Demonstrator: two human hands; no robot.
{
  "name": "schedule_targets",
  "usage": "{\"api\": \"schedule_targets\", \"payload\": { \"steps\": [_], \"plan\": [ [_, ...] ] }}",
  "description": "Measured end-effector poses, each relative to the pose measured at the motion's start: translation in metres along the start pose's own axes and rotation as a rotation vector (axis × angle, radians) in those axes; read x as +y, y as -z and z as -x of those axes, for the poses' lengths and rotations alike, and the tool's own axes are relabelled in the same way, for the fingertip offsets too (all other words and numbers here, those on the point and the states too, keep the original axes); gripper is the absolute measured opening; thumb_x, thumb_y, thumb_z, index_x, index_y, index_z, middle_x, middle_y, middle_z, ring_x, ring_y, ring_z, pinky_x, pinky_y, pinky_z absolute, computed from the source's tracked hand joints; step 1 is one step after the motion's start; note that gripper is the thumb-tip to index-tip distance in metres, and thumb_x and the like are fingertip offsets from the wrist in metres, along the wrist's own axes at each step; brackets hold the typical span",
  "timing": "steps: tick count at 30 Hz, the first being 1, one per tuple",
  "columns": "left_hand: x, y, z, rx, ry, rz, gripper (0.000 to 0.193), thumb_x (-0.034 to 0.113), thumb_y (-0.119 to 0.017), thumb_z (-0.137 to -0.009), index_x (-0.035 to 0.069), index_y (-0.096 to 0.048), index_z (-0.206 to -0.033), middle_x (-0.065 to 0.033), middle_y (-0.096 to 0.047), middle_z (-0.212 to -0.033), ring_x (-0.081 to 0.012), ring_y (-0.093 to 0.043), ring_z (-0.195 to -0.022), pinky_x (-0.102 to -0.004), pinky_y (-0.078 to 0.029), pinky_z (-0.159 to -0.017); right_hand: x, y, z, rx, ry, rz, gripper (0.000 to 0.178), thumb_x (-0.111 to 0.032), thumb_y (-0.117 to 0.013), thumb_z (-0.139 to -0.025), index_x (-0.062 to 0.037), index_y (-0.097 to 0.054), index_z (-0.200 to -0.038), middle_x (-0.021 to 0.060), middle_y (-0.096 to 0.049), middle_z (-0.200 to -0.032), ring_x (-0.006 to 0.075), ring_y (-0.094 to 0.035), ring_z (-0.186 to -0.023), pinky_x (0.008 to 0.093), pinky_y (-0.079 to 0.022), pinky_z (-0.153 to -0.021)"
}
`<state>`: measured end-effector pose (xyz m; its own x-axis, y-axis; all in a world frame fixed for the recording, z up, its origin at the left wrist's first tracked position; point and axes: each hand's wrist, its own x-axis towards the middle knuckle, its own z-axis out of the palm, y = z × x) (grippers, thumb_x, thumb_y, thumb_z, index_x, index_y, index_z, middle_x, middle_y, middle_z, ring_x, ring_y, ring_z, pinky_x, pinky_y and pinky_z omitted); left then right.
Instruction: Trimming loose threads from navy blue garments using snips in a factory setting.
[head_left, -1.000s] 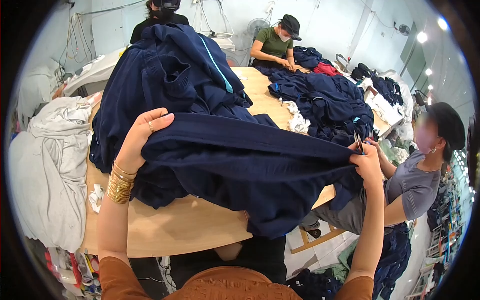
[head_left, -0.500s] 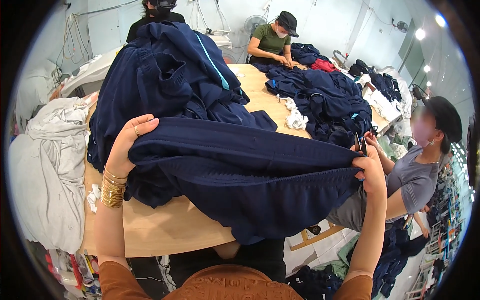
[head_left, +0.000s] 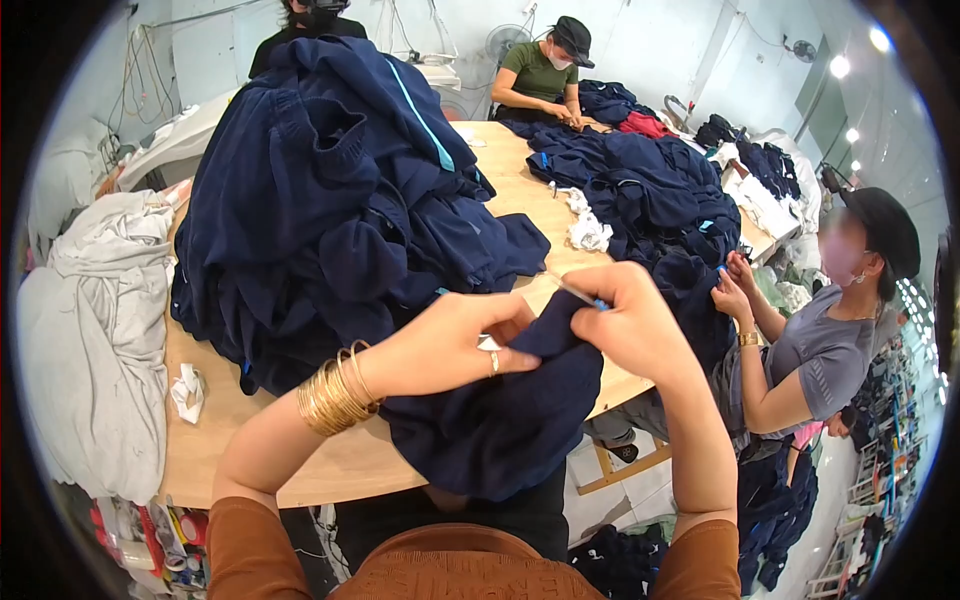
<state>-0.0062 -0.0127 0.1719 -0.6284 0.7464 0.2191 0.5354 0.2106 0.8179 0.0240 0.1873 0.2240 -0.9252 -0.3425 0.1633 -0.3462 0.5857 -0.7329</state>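
left hand (head_left: 465, 345) pinching a navy garment (head_left: 490, 430), right hand (head_left: 635, 320) gripping it too with scissors (head_left: 580, 294) in the fist, garment bunched at the near edge of the wooden counter (head_left: 320, 465), beside a tall navy pile (head_left: 290, 220).

The held garment (head_left: 490, 430) is plain navy, the bangles (head_left: 338, 390) gold, the counter (head_left: 290, 465) tan; the blurred scissors (head_left: 600, 304) look partly blue.
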Motion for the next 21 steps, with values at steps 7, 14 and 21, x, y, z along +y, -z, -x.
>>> {"api": "schedule_targets", "payload": {
  "steps": [7,14,21],
  "plan": [
    [-0.001,0.003,-0.003,0.12,-0.068,0.22,0.045,0.023,-0.065,-0.081,0.003,-0.048,-0.116,-0.0072,-0.05,-0.117,-0.0158,-0.047,-0.109,-0.0323,-0.038,-0.094,0.02,0.012,0.006,0.147,0.021,0.139,0.013,0.0,-0.048,-0.061,0.0025,-0.055,-0.071,0.0144,-0.049,-0.057,0.0197,-0.049,-0.054,0.0314,-0.038,-0.053],
    [-0.003,0.016,0.001,0.276,-0.046,0.175,0.03,0.021,-0.058,-0.087,0.0,-0.048,-0.069,0.0056,-0.035,-0.062,-0.0028,-0.032,-0.061,-0.022,-0.031,-0.053,0.029,0.016,0.006,0.187,0.093,0.318,0.01,0.0,-0.052,-0.061,0.0036,-0.05,-0.07,0.0108,-0.039,-0.056,0.0099,-0.039,-0.053,0.0269,-0.033,-0.05],
    [-0.04,0.068,0.055,0.545,0.138,0.642,0.019,0.015,-0.057,-0.087,0.003,-0.061,-0.073,0.0053,-0.057,-0.07,-0.0005,-0.051,-0.062,-0.016,-0.041,-0.059,0.076,0.085,0.054,0.434,-0.375,0.058,0.007,0.0,-0.054,-0.064,-0.0005,-0.058,-0.069,-0.003,-0.046,-0.055,0.0067,-0.045,-0.052,0.0237,-0.031,-0.044]
  ]
}}
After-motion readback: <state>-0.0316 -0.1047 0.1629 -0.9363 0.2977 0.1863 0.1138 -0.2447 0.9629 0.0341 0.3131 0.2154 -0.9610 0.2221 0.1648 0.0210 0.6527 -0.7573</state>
